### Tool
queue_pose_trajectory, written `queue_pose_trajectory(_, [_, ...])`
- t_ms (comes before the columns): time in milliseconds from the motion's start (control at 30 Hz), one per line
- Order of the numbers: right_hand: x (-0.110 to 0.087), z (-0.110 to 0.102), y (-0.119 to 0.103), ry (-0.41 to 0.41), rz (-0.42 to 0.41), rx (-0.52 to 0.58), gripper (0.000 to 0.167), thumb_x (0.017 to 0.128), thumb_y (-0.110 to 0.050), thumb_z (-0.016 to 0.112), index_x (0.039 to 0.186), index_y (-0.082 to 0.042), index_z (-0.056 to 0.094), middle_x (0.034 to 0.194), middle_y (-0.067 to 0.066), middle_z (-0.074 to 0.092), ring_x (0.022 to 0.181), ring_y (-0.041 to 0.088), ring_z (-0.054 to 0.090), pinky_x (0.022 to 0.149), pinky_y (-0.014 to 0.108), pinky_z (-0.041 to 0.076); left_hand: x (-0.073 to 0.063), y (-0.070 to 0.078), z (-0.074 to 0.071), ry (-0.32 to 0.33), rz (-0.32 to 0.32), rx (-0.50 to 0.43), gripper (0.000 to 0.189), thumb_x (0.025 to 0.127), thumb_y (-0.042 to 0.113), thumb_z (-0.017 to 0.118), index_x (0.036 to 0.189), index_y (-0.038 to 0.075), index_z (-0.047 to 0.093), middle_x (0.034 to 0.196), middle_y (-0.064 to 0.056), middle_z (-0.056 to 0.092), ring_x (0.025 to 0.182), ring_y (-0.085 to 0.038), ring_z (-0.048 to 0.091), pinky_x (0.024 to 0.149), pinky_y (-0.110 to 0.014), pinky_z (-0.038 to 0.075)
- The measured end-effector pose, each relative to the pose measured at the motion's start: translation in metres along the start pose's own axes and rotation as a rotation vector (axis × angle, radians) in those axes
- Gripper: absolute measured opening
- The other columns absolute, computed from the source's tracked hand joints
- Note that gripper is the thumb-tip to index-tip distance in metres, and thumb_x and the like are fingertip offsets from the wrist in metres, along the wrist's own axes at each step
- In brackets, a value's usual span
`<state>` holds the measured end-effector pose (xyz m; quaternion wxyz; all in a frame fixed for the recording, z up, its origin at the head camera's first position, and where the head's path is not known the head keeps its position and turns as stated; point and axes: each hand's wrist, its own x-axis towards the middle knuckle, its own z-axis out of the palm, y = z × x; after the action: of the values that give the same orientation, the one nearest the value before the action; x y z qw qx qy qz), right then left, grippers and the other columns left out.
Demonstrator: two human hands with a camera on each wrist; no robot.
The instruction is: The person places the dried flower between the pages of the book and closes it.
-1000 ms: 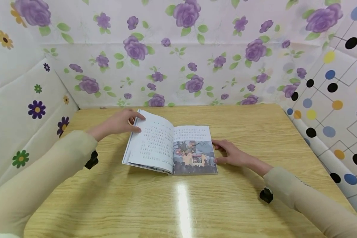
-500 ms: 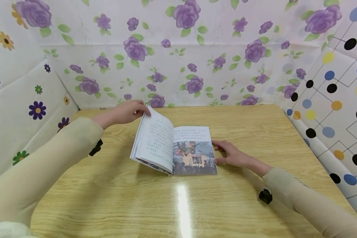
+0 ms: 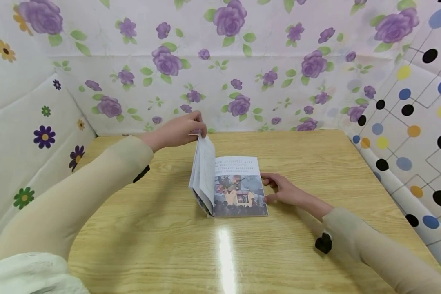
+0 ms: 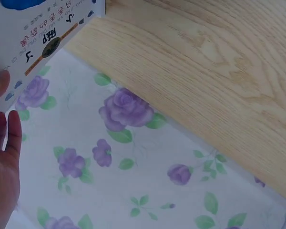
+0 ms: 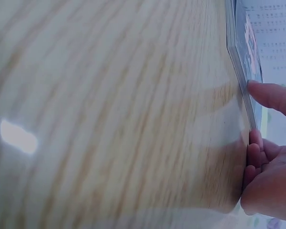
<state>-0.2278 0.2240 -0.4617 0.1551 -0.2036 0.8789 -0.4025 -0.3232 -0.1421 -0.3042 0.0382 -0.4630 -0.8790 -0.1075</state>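
Observation:
An open picture book [image 3: 241,195] lies on the wooden table in the head view. Its right page, with text above a coloured picture, is flat, while the left part stands almost upright. My left hand [image 3: 182,130] pinches the top outer corner of that raised part between thumb and fingers. The left wrist view shows the book's cover [image 4: 45,36], with printed characters, by the thumb. At the book's right edge my right hand [image 3: 285,191] holds the side. In the right wrist view its thumb [image 5: 271,94] touches the page edge, with curled fingers beside the edge.
The wooden table [image 3: 161,253] carries a bright glare streak in front of the book. A purple-flowered sheet [image 3: 220,94] hangs behind it. Patterned sheets, flowered at the left and dotted [image 3: 404,106] at the right, flank the table.
My left hand has moved up and to the right, raising the book's left part from a low slant to nearly upright. The right hand stays at the right edge.

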Motion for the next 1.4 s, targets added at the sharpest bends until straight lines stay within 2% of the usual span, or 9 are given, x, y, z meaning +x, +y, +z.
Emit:
queue_pose_trajectory(100, [0.001,0.0,-0.001,-0.007,0.002,0.006,0.085,0.082,-0.016,0.08,0.15,0.004,0.034,0.116,0.014,0.05,0.1,0.023,0.041,0.086,0.036,0.034,0.008,0.003,0.005,0.028,0.035,-0.001,0.01,0.091,0.004,0.069,0.094,0.013,0.065,0.114,-0.013,0.048,0.097,-0.029,0.053,0.083,-0.04,0.049])
queue_pose_trajectory(200, [0.002,0.0,-0.001,-0.002,-0.005,-0.006,0.084,0.082,-0.016,0.08,0.15,0.003,0.035,0.114,0.014,0.05,0.099,0.023,0.041,0.085,0.037,0.033,0.016,0.007,0.008,0.026,0.06,-0.01,0.013,0.091,0.004,0.069,0.093,0.014,0.062,0.12,-0.011,0.049,0.106,-0.029,0.051,0.088,-0.042,0.047])
queue_pose_trajectory(433, [0.003,0.0,0.0,0.0,-0.04,-0.044,0.082,0.082,-0.016,0.08,0.15,0.002,0.037,0.11,0.011,0.051,0.095,0.021,0.04,0.082,0.034,0.031,0.031,0.015,0.015,0.003,0.105,0.008,0.01,0.092,0.007,0.068,0.098,0.012,0.061,0.106,-0.006,0.059,0.103,-0.027,0.05,0.092,-0.041,0.045])
queue_pose_trajectory(733, [0.0,-0.001,-0.002,-0.003,-0.063,-0.036,0.081,0.082,-0.015,0.079,0.15,0.001,0.037,0.107,0.011,0.05,0.093,0.021,0.039,0.08,0.033,0.031,0.054,0.026,0.027,-0.024,0.137,0.02,0.015,0.093,0.009,0.068,0.105,0.011,0.061,0.109,-0.008,0.06,0.107,-0.028,0.05,0.098,-0.041,0.045])
queue_pose_trajectory(1033, [-0.002,-0.002,0.001,0.007,-0.096,-0.022,0.081,0.08,-0.012,0.08,0.148,0.003,0.039,0.105,0.014,0.051,0.092,0.023,0.041,0.078,0.03,0.031,0.083,0.037,0.058,-0.08,0.135,0.017,0.021,0.097,0.014,0.062,0.119,0.013,0.063,0.121,-0.006,0.059,0.114,-0.026,0.048,0.104,-0.038,0.043])
queue_pose_trajectory(1233, [0.0,-0.001,-0.001,0.006,-0.113,-0.018,0.081,0.078,-0.006,0.079,0.148,0.002,0.04,0.106,0.014,0.053,0.095,0.023,0.044,0.081,0.028,0.032,0.095,0.042,0.073,-0.106,0.134,-0.03,0.024,0.097,0.013,0.062,0.121,0.013,0.064,0.124,-0.005,0.058,0.115,-0.025,0.047,0.105,-0.036,0.042])
queue_pose_trajectory(1400, [0.0,-0.001,-0.001,0.016,-0.103,-0.027,0.078,0.078,-0.005,0.076,0.147,0.004,0.041,0.112,0.011,0.055,0.103,0.025,0.046,0.09,0.027,0.036,0.102,0.047,0.086,-0.127,0.129,-0.059,0.024,0.098,0.012,0.061,0.121,0.012,0.064,0.126,-0.005,0.057,0.114,-0.024,0.046,0.103,-0.036,0.041])
